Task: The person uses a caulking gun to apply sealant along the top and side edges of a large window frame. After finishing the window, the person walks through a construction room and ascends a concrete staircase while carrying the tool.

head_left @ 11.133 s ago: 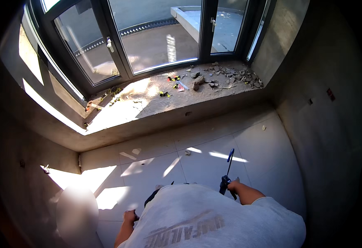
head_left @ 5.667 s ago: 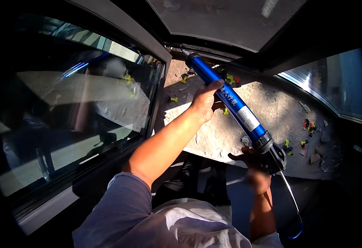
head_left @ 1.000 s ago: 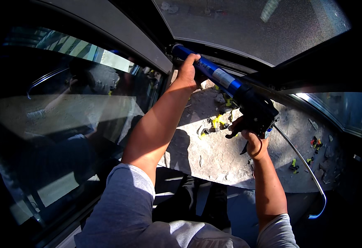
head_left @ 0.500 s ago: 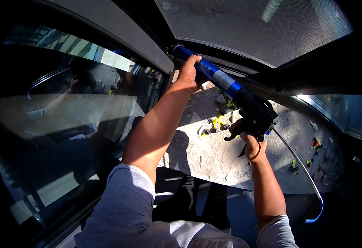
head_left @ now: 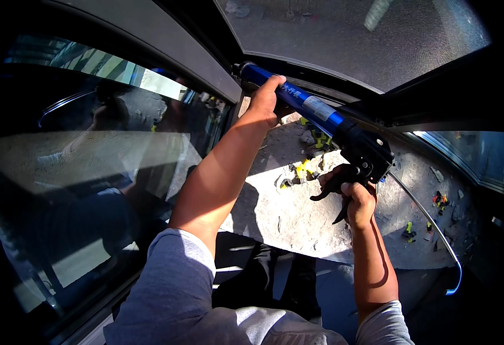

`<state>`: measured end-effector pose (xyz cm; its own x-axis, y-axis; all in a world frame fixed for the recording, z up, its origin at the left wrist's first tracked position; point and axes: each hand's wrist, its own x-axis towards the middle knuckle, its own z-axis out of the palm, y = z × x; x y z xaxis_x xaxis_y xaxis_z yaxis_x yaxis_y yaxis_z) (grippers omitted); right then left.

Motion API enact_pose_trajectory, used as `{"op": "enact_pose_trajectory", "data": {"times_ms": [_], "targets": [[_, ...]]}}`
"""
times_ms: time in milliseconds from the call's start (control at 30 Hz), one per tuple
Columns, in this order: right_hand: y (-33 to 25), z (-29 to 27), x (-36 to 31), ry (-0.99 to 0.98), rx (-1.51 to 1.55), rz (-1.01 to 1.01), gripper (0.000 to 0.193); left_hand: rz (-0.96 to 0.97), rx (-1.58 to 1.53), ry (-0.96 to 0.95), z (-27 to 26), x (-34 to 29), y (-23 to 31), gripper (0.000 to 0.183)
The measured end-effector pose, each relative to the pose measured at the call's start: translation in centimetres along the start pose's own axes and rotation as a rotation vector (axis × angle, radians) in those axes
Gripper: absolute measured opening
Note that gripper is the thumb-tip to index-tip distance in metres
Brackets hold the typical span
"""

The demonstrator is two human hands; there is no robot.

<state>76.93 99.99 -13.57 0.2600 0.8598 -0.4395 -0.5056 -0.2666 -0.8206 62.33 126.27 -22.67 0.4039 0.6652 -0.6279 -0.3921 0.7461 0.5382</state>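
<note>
A caulking gun (head_left: 310,106) with a blue barrel and a black handle end lies slantwise across the view, its front pointing to the far left. My left hand (head_left: 268,102) is wrapped round the barrel from below, with the thumb along its top. At the near right end, my right hand (head_left: 360,202) grips the black handle by the trigger (head_left: 328,188). Out of the back runs a thin metal rod (head_left: 424,210) with a blue hooked end. The barrel's tip sits near the corner where dark frames meet; whether it touches them I cannot tell.
Left is a dark glass pane (head_left: 91,190) with reflections. A mesh screen (head_left: 349,40) in a black frame stands at the far side. Below lies a dusty concrete ledge (head_left: 298,230) with yellow-and-black plastic bits (head_left: 303,169) and stone chips (head_left: 443,244). Another framed pane (head_left: 470,155) is at right.
The caulking gun's handle end and my right hand have shifted slightly right. The rod's hooked end has swung right and up. My left hand stays on the barrel, nearly in place.
</note>
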Motion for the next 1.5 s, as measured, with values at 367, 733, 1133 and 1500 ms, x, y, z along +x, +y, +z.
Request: {"op": "enact_pose_trajectory", "data": {"times_ms": [367, 733, 1133, 1500], "targets": [[-1.9, -1.3, -0.7, 0.106, 0.068, 0.167, 0.060, -0.004, 0.066, 0.065, 1.9, -1.2, 0.1, 0.051], [-3.3, -1.0, -1.8, -0.220, 0.654, 0.077, 0.094, 0.010, -0.055, 0.056, 2.8, -1.7, -0.7, 0.050], [-6.7, -5.3, -16.4, 0.005, 0.353, 0.058, 0.076, -0.118, -0.093, -0.185, 7.7, -13.9, -9.7, 0.040], [-15.6, -2.7, -27.2, 0.089, 0.193, 0.263, 0.029, -0.351, 0.517, -0.535, 18.4, -39.2, -14.2, 0.049]]}}
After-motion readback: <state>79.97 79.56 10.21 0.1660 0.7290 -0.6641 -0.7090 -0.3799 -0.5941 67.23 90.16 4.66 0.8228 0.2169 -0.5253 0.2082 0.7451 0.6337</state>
